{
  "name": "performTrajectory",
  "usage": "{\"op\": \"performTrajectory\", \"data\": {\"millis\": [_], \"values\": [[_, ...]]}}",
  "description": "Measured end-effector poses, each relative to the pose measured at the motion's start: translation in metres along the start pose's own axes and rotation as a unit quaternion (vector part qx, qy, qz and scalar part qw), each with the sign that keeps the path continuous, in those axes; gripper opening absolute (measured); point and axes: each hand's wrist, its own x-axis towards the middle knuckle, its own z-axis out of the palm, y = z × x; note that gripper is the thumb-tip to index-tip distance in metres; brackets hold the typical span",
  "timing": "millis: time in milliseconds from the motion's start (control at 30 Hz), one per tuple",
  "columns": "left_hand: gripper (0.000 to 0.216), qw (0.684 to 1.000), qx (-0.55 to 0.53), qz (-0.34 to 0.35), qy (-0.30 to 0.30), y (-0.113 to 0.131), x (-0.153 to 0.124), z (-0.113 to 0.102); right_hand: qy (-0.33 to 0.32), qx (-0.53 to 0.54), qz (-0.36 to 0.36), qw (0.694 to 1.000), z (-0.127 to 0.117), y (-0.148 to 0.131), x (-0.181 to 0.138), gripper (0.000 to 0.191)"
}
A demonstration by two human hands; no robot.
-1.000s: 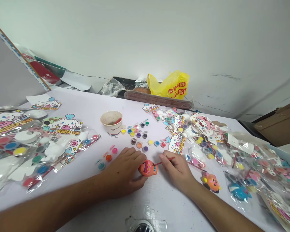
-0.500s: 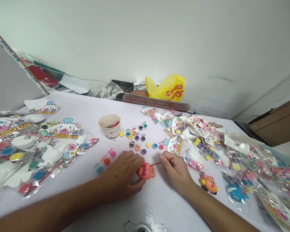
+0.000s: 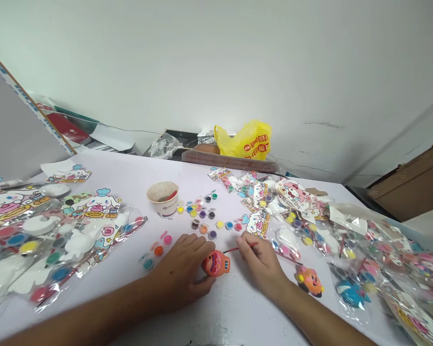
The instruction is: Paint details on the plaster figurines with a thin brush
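Note:
My left hand lies curled around a small orange painted figure on the white table, thumb and fingers gripping its left side. My right hand pinches a thin red paintbrush, whose tip touches the figure's upper right. Small open paint pots in many colours sit just beyond both hands. A paper cup holding another red brush stands behind them to the left.
Clear bags of white figures and paint pots cover the left side. More cartoon craft packs crowd the right. A second orange figure and a blue one lie right of my wrist. A yellow plastic bag stands by the wall.
Both hands keep their hold on the figure and the brush. The view has tilted slightly, so everything sits a little lower and further left in the frame.

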Motion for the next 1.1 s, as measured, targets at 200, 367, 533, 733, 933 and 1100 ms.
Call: {"op": "performTrajectory", "data": {"millis": [200, 367, 533, 733, 933, 1100], "values": [[0.02, 1.0, -0.003, -0.002, 0.007, -0.0007, -0.001, 0.002, 0.017, -0.003, -0.002, 1.0, -0.0003, 0.0003, 0.0004, 0.04], [0.022, 1.0, -0.009, -0.005, 0.002, -0.0001, -0.0016, 0.0005, 0.006, 0.0, -0.011, 1.0, -0.0007, 0.0008, 0.0009, 0.041], [0.017, 1.0, -0.014, -0.009, -0.008, 0.0023, -0.0004, -0.0039, 0.003, 0.015, -0.013, 1.0, -0.0018, -0.0007, 0.0015, 0.041], [0.018, 1.0, -0.018, -0.011, -0.01, 0.0012, -0.0017, -0.003, 0.004, 0.019, 0.001, 1.0, -0.0028, -0.001, 0.0013, 0.041], [0.014, 1.0, -0.005, 0.0, 0.009, -0.0027, -0.0028, 0.0032, 0.021, 0.015, 0.005, 1.0, -0.0029, 0.0031, 0.0002, 0.042], [0.014, 1.0, -0.001, 0.006, 0.015, -0.0029, -0.001, 0.0042, 0.03, 0.001, 0.005, 1.0, -0.0026, 0.0046, 0.0007, 0.042]]}}
